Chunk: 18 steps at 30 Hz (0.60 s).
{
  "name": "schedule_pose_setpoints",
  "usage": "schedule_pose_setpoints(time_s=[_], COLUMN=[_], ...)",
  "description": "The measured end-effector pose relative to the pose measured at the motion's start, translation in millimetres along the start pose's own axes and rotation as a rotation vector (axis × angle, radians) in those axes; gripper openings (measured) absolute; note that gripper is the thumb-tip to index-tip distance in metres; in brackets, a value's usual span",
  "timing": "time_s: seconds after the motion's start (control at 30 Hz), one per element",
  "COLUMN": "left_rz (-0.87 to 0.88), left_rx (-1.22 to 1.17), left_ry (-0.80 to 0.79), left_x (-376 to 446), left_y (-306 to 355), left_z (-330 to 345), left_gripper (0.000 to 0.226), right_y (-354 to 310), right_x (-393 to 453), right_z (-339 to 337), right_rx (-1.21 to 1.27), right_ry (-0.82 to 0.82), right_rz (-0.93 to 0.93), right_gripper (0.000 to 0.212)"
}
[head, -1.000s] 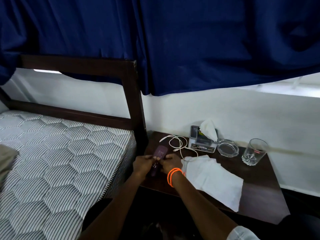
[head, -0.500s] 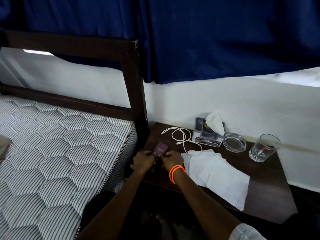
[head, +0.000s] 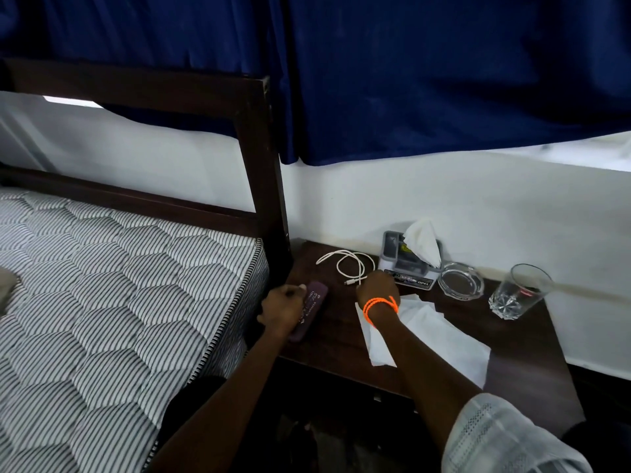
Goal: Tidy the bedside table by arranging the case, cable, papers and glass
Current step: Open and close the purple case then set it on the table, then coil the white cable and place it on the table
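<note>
A dark purple case (head: 312, 303) lies at the left edge of the dark wooden bedside table (head: 519, 356). My left hand (head: 283, 308) grips its left side. My right hand (head: 375, 288), with orange bands on the wrist, reaches over the near end of the coiled white cable (head: 345, 266); its fingers are hidden, so I cannot tell whether it holds the cable. White papers (head: 433, 339) lie spread in the middle of the table, partly under my right forearm. A clear glass (head: 519, 291) stands at the back right.
A grey tissue box (head: 406, 264) with a white tissue sticking up sits against the wall, with a glass ashtray (head: 461, 279) beside it. The striped mattress (head: 119, 291) and dark bedpost (head: 266, 186) border the table on the left. A blue curtain (head: 409, 70) hangs above.
My right hand has let go of the case and moved right and back to the cable's end. My left hand stays on the case, which now lies flat at the table's left edge.
</note>
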<state>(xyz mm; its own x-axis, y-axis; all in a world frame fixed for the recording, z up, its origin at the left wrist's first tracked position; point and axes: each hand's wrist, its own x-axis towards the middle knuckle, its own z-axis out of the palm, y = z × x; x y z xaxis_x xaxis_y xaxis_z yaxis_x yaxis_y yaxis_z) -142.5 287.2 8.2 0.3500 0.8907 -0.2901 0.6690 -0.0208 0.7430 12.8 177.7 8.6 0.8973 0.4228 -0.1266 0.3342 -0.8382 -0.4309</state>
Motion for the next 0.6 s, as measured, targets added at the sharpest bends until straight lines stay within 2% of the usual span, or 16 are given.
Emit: schedule_pose_setpoints(time_s=[0.3,0.47,0.6], left_rz=[0.015,0.027,0.095], left_rx=[-0.028,-0.051,-0.086], left_ry=[0.01,0.005,-0.012], left_x=[2,5,4], left_y=[9,15,22], left_z=[-6,-7,-11], left_gripper=[0.034,0.027,0.018], right_y=[7,6,2], right_x=[-1,4,4], right_z=[12,9,-5], right_rx=[-0.092,-0.109,-0.076], right_ry=[0.028,0.002,0.063], right_rz=[-0.039,-0.115,-0.185], right_gripper=[0.016,0.025,0.033])
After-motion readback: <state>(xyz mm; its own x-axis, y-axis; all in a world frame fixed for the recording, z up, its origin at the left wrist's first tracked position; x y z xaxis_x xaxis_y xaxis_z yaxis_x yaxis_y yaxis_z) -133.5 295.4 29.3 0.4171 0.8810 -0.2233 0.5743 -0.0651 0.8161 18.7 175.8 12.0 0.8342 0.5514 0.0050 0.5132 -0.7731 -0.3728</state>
